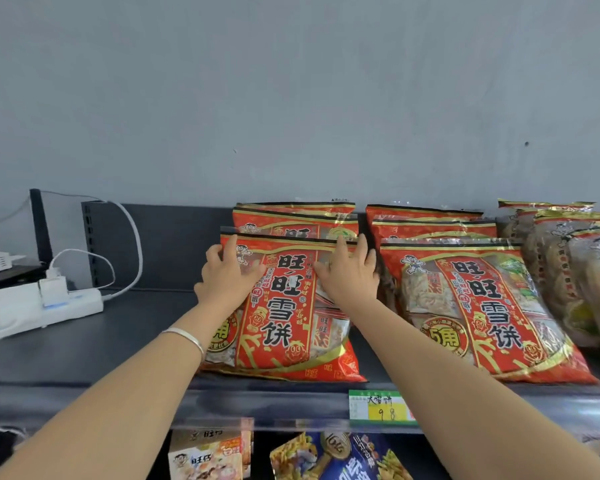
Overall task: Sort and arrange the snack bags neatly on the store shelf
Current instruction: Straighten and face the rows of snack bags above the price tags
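1. The dark shelf (118, 334) runs out of view at the right, cutting off the silvery bags (568, 271).
2. The front red snack bag (284, 306) leans there, mostly hiding the twin bags (295, 220) behind.
3. The left hand (227, 275) and right hand (352, 275) press straight, spread fingers on its upper corners, clasping nothing.

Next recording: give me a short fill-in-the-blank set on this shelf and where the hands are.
1. The left hand and right hand both rest on a bag coloured mainly ____.
2. The bracelet is on the ____ wrist.
3. The price tag shows the number ____.
4. The power strip lies to the ____ of the bags.

Missing words: red; left; 98; left.
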The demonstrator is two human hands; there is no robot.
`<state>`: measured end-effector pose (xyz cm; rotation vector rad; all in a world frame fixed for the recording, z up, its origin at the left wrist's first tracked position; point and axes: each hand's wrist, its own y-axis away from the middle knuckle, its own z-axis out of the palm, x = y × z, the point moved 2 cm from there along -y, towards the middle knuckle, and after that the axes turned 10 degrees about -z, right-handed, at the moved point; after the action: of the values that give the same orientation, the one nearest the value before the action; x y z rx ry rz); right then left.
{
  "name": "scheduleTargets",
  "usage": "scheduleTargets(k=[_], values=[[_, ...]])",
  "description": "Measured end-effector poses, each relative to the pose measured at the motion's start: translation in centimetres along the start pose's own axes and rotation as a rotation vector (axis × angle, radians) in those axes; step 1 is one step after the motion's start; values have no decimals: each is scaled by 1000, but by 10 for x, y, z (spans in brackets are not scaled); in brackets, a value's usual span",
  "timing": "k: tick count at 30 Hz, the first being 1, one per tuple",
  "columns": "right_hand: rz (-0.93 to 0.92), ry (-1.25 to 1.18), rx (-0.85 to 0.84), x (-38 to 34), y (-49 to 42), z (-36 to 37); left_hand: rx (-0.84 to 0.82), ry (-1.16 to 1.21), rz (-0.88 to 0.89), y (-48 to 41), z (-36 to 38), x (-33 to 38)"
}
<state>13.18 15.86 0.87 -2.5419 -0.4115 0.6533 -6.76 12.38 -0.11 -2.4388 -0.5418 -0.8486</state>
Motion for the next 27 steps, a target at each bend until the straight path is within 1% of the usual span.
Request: scheduleTargets(k=[2, 4, 7, 10, 12, 15, 16, 19, 21, 27], values=[[112, -151, -36, 0, 8, 3, -107, 200, -91, 5, 3, -8], [188, -248, -27, -1, 17, 4, -198, 372, -177, 9, 4, -15], [267, -345, -5, -1, 29, 4, -352, 536, -295, 12, 4, -30], [391, -554, -9, 0, 38, 10, -478, 668, -306, 15, 6, -45], [455, -633, -14, 2, 42, 14, -522, 723, -300, 15, 11, -49], [415, -584, -27, 3, 41, 15, -539, 726, -276, 19, 14, -44], [384, -543, -26, 4, 39, 14, -525, 721, -276, 20, 16, -42], [326, -452, -14, 5, 27, 7, -434, 612, -262, 27, 24, -37], [336, -440, -13, 6, 20, 6, -390, 557, -249, 30, 27, -33], [367, -390, -17, 8, 28, 20, -357, 430, -203, 28, 27, -35]])
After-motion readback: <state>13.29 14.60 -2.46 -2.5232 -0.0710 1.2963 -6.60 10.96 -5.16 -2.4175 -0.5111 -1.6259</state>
